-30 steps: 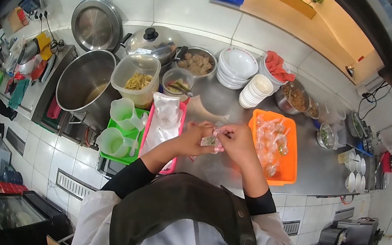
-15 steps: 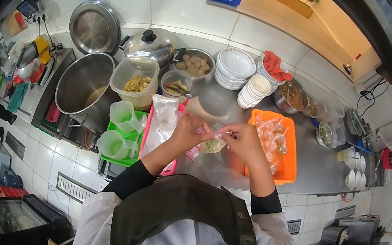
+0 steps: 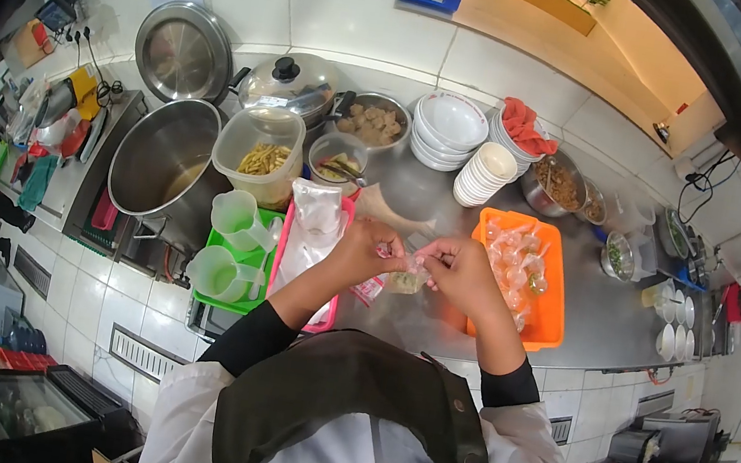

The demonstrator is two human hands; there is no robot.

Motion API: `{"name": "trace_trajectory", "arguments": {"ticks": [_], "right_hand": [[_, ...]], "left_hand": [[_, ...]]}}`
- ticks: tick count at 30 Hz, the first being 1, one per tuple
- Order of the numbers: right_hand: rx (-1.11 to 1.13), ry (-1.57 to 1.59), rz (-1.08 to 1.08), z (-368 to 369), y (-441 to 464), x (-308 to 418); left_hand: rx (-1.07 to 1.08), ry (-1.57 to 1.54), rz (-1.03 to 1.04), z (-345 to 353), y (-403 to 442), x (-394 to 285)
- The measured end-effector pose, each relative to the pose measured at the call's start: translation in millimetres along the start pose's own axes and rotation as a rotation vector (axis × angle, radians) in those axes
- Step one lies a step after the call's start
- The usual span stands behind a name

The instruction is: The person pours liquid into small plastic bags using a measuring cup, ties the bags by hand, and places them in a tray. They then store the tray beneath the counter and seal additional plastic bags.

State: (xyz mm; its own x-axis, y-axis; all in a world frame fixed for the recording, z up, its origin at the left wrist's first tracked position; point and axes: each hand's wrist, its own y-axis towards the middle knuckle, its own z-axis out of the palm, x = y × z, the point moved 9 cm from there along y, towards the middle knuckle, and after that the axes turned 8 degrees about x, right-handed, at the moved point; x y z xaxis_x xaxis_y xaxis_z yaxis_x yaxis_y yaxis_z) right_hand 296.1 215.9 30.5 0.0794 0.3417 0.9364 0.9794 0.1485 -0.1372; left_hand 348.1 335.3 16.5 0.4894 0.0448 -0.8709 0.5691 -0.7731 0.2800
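Observation:
A small clear plastic bag (image 3: 405,281) with pale and green contents hangs between my two hands over the steel counter. My left hand (image 3: 368,252) pinches one side of its top, and my right hand (image 3: 457,267) pinches the other side. Under my left wrist lies a pink tray (image 3: 330,306) with clear plastic bags (image 3: 316,214) on it. A small red-and-white packet (image 3: 369,289) rests on the counter beside my left hand. Just right of my right hand is an orange basket (image 3: 553,305) holding several filled, knotted bags (image 3: 516,261).
A green tray (image 3: 219,295) with measuring jugs (image 3: 238,219) stands at left, near a large steel pot (image 3: 132,189). Food containers (image 3: 290,130), stacked white bowls (image 3: 450,121), paper cups (image 3: 486,174) and a bowl of brown food (image 3: 555,184) line the back of the counter.
My hands stay on the bag's top, with fingers slightly shifted and the bag hanging a little differently. The whole view has moved slightly.

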Motion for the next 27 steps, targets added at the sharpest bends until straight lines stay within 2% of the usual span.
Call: {"name": "trace_trajectory", "arguments": {"ticks": [2, 5, 8, 11, 14, 17, 21, 27], "right_hand": [[-0.059, 0.011, 0.007, -4, -2, 1], [-0.074, 0.027, 0.030, -5, -2, 3], [-0.074, -0.002, 0.040, -4, -5, 8], [-0.108, -0.066, -0.017, -7, -4, 11], [-0.138, -0.103, -0.041, -8, -4, 15], [-0.168, -0.148, -0.076, -10, -3, 16], [-0.071, -0.261, -0.070, -1, 10, -18], [-0.091, -0.097, 0.209, 12, -2, -115]], "left_hand": [[0.011, -0.036, -0.053, 4, -1, 3], [-0.049, -0.123, 0.021, 3, -3, 4], [-0.142, -0.001, 0.133, -4, -10, -4], [-0.235, 0.055, 0.146, -16, -15, -20], [-0.268, -0.003, 0.016, -22, -8, -24], [-0.130, -0.045, 0.066, -9, 2, -20], [-0.065, -0.007, -0.058, -10, -1, 8], [0.087, -0.056, -0.165, 52, -16, 68]]}}
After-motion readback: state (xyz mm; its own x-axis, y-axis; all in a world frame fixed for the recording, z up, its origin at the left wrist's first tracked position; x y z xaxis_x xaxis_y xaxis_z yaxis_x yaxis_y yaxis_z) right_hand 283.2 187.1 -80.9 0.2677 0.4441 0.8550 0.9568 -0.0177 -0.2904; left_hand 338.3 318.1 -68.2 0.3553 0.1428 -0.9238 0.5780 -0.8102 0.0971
